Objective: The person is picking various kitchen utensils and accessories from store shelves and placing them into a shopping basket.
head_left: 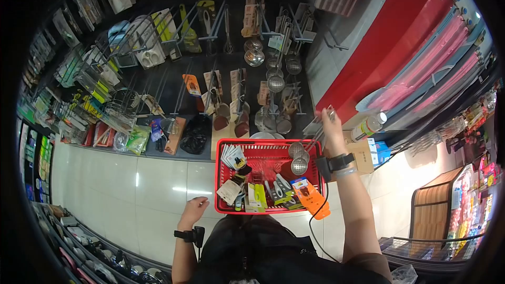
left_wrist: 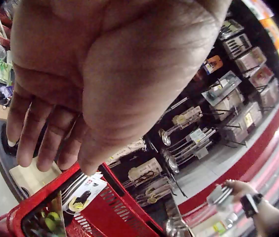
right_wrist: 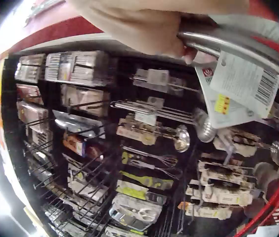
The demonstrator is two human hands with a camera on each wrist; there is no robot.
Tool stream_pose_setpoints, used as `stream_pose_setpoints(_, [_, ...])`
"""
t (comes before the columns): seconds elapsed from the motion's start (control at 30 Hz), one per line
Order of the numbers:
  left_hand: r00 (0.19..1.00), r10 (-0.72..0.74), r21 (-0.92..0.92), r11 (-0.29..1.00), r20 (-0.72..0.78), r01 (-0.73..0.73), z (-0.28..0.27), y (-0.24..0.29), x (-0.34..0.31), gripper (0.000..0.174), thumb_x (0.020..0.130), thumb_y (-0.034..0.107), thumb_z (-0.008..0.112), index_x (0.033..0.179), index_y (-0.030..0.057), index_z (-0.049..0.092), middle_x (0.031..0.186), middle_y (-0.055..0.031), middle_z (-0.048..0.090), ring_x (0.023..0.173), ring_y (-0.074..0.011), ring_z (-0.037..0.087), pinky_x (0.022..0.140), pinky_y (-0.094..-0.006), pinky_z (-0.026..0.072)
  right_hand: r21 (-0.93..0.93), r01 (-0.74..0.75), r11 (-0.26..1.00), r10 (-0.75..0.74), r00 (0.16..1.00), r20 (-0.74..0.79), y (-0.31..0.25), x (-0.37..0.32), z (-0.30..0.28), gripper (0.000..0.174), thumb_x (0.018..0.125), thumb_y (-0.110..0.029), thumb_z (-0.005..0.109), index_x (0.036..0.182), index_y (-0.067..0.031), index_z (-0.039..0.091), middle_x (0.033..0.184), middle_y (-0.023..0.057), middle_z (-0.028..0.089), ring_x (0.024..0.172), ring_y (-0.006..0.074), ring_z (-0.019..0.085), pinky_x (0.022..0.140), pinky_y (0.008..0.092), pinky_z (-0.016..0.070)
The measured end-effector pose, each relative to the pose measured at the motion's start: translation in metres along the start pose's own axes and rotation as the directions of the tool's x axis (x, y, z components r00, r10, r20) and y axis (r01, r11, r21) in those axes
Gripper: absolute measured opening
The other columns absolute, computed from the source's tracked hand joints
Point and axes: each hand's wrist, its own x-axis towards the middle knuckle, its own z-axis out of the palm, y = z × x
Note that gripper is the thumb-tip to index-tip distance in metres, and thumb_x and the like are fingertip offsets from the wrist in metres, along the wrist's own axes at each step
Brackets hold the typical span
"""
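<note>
my right hand [head_left: 331, 121] is gripping a bunch of steel ladles [head_left: 299, 159] by their handles, with the fingers [right_wrist: 144, 34] curling tight round the metal. a white barcode tag [right_wrist: 245, 81] is dangling off the handles. the bowls of the ladles are hanging over the back right corner of the red basket [head_left: 263, 143], and i can't tell if they're touching it. my left hand [head_left: 193, 211] is hanging loose and open by the basket's near left corner, over the white tile floor [head_left: 158, 179], holding nothing. packaged utensils are sitting in the basket, and an orange pack [head_left: 311, 195] is poking out over its front right rim. the rack [head_left: 210, 73] of hanging kitchen tools is facing me just past the basket.
</note>
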Motion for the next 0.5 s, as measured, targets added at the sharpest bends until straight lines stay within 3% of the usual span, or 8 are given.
stream_pose_setpoints(0.03, [1.0, -0.003, 0.002, 1.0, -0.001, 0.003, 0.0, 0.0, 0.0, 0.026, 0.082, 0.022, 0.06, 0.099, 0.0037, 0.064, 0.088, -0.0144, 0.065, 0.075, -0.0242, 0.063, 0.07, -0.0315, 0.0491, 0.091, -0.034, 0.995, 0.037, 0.999, -0.026, 0.023, 0.003, 0.001, 0.025, 0.092, -0.022, 0.05, 0.101, -0.0001, 0.056, 0.093, 0.0057, 0.064, 0.086, 0.0119, 0.056, 0.079, 0.0265, 0.0421])
stream_pose_setpoints(0.1, [1.0, 0.003, 0.024, 1.0, 0.0, -0.003, 0.001, -0.001, 0.0, 0.025, 0.082, 0.022, 0.061, 0.099, 0.0034, 0.064, 0.088, -0.0144, 0.065, 0.075, -0.0242, 0.062, 0.069, -0.0316, 0.049, 0.097, -0.072, 0.993, 0.081, 0.992, -0.093, 0.065, 0.007, 0.0, 0.027, 0.091, -0.022, 0.052, 0.103, 0.0013, 0.055, 0.094, 0.0068, 0.063, 0.086, 0.0139, 0.056, 0.079, 0.0269, 0.043])
stream_pose_setpoints(0.23, [1.0, -0.012, 0.013, 1.0, -0.011, 0.012, 0.005, -0.005, -0.002, 0.025, 0.081, 0.021, 0.061, 0.099, 0.003, 0.064, 0.087, -0.0145, 0.065, 0.074, -0.0241, 0.062, 0.069, -0.0316, 0.0489, 0.018, -0.058, 0.998, 0.061, 0.969, -0.24, 0.118, 0.005, 0.003, 0.03, 0.091, -0.023, 0.052, 0.104, 0.0033, 0.054, 0.096, 0.0093, 0.063, 0.087, 0.0168, 0.058, 0.079, 0.029, 0.0445])
stream_pose_setpoints(0.3, [0.999, -0.033, 0.002, 0.999, -0.005, 0.033, 0.007, -0.006, -0.004, 0.025, 0.081, 0.02, 0.061, 0.099, 0.0025, 0.063, 0.087, -0.0148, 0.065, 0.074, -0.0242, 0.062, 0.068, -0.0315, 0.0488, 0.007, -0.035, 0.999, 0.034, 0.876, -0.48, 0.138, 0.002, 0.009, 0.032, 0.091, -0.024, 0.052, 0.105, 0.0047, 0.054, 0.1, 0.0117, 0.063, 0.091, 0.0194, 0.06, 0.08, 0.0308, 0.0454])
stream_pose_setpoints(0.33, [0.999, -0.038, 0.002, 0.999, -0.009, 0.038, 0.008, -0.006, -0.005, 0.025, 0.081, 0.02, 0.061, 0.099, 0.0025, 0.063, 0.087, -0.0148, 0.065, 0.074, -0.0242, 0.062, 0.068, -0.0315, 0.0488, 0.036, -0.105, 0.994, 0.108, 0.847, -0.52, 0.143, 0.0, 0.01, 0.033, 0.091, -0.024, 0.051, 0.106, 0.0051, 0.055, 0.104, 0.0127, 0.063, 0.094, 0.0207, 0.06, 0.08, 0.0314, 0.0457])
stream_pose_setpoints(0.37, [0.999, -0.043, -0.009, 0.999, -0.012, 0.043, 0.008, -0.007, -0.007, 0.025, 0.081, 0.02, 0.061, 0.099, 0.0023, 0.063, 0.087, -0.0149, 0.065, 0.074, -0.0243, 0.062, 0.068, -0.0315, 0.0488, 0.036, -0.106, 0.994, 0.109, 0.85, -0.515, 0.147, -0.003, 0.01, 0.033, 0.091, -0.024, 0.051, 0.106, 0.0051, 0.055, 0.104, 0.0127, 0.063, 0.094, 0.0207, 0.06, 0.08, 0.0314, 0.0457])
stream_pose_setpoints(0.43, [0.998, -0.055, -0.019, 0.998, -0.02, 0.054, 0.01, -0.008, -0.009, 0.025, 0.081, 0.019, 0.062, 0.098, 0.0021, 0.063, 0.087, -0.015, 0.065, 0.074, -0.0243, 0.062, 0.068, -0.0314, 0.0488, 0.255, -0.193, 0.948, 0.301, 0.808, -0.507, 0.156, -0.008, 0.008, 0.033, 0.091, -0.024, 0.051, 0.106, 0.0048, 0.055, 0.104, 0.0121, 0.063, 0.094, 0.021, 0.06, 0.081, 0.031, 0.0458])
stream_pose_setpoints(0.5, [0.998, -0.06, 0.017, 0.998, -0.021, 0.06, 0.01, -0.01, -0.011, 0.025, 0.081, 0.019, 0.061, 0.099, 0.0021, 0.063, 0.088, -0.0149, 0.065, 0.074, -0.0247, 0.062, 0.069, -0.0317, 0.0491, 0.298, -0.216, 0.93, 0.345, 0.795, -0.5, 0.187, -0.001, 0.003, 0.032, 0.092, -0.024, 0.05, 0.106, 0.0037, 0.055, 0.103, 0.0118, 0.063, 0.093, 0.0208, 0.06, 0.08, 0.0309, 0.0457])
